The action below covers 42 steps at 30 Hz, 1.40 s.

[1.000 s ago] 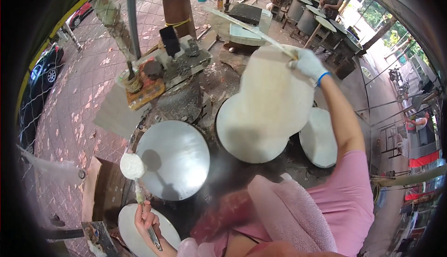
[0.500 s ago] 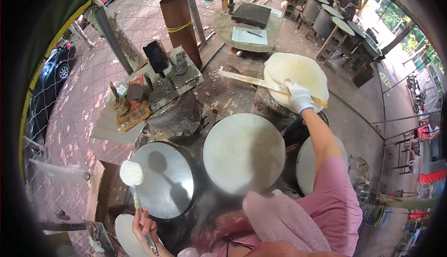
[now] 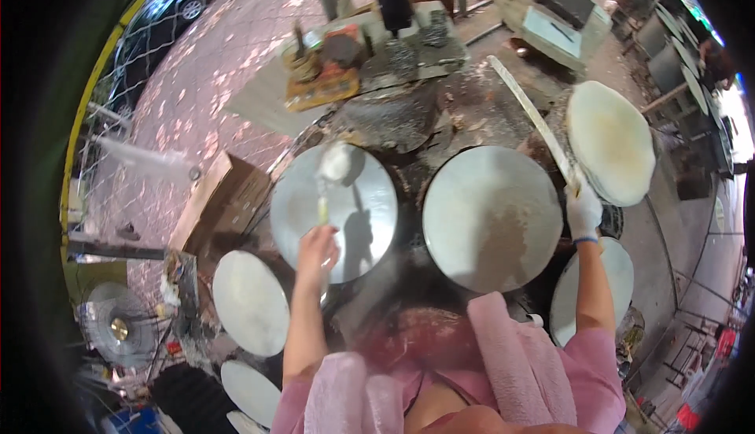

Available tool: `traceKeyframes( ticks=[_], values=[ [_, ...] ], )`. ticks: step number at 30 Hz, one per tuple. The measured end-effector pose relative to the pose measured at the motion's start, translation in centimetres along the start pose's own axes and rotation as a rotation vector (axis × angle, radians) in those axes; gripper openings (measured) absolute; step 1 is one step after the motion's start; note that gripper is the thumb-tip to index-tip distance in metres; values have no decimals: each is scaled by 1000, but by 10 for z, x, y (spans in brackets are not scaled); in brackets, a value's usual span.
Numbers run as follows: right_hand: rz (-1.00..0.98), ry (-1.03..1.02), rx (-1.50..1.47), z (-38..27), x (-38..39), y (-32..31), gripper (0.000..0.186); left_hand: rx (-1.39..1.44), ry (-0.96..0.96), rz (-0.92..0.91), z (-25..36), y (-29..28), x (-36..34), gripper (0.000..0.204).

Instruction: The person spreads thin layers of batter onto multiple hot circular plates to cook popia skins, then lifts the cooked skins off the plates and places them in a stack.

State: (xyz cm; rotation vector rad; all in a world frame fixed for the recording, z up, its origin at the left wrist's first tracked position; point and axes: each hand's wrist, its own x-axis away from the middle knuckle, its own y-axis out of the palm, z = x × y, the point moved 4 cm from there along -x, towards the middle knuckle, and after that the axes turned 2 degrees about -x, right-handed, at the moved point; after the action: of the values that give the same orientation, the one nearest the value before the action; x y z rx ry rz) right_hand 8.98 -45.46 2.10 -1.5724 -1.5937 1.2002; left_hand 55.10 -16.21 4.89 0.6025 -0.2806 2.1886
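My left hand (image 3: 318, 249), bare, is closed round the handle of a ladle (image 3: 336, 165). White batter coats the ladle's bowl, which hangs above the far part of the shiny left griddle (image 3: 295, 198). My right hand (image 3: 583, 210) wears a white glove and grips a long flat wooden stick (image 3: 531, 115), which points away to the far left. That hand is beside the near left edge of a stack of thin round pancakes (image 3: 613, 143). The middle griddle (image 3: 464, 214) lies between my hands, pale all over, with a shadow across it.
More round griddles stand at the near left (image 3: 250, 300) and near right (image 3: 605, 277). Beyond the left griddle, a cluttered stand (image 3: 405, 64) carries a phone (image 3: 393, 3). A cardboard box (image 3: 224, 198), a fan (image 3: 118, 328) and a wire fence are at the left.
The view has swung left. My left hand has carried the ladle from the left griddle's outer edge to over its surface. My right hand and the stick have drawn back from over the pancake stack.
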Motion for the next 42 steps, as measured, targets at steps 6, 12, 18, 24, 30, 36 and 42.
traceKeyframes(
  ticks=[6, 12, 18, 24, 30, 36, 42],
  values=[
    [-459, 134, -553, -166, 145, 82, 45, -977, 439, 177, -65, -47, -64, 22],
    [-602, 55, -159, -261, 230, 148, 57, -1170, 659, 317, -53, -113, -72, 31],
    [-816, 422, -701, -310, 267, 196, 48, -714, 640, 482, -19, -186, -41, 30],
    [-530, 153, -362, -322, 247, 160, 46, -586, 382, 228, -53, -234, 16, 17],
    [-882, 602, -787, -360, 278, 189, 37, -540, 271, 150, -91, -245, 47, 15],
    [-541, 222, -825, -270, 232, 204, 41, -365, 368, 282, -80, -259, 81, 11],
    [-1032, 437, -767, -341, 248, 200, 32, -400, 342, 374, -116, -274, 90, 12]
  ],
)
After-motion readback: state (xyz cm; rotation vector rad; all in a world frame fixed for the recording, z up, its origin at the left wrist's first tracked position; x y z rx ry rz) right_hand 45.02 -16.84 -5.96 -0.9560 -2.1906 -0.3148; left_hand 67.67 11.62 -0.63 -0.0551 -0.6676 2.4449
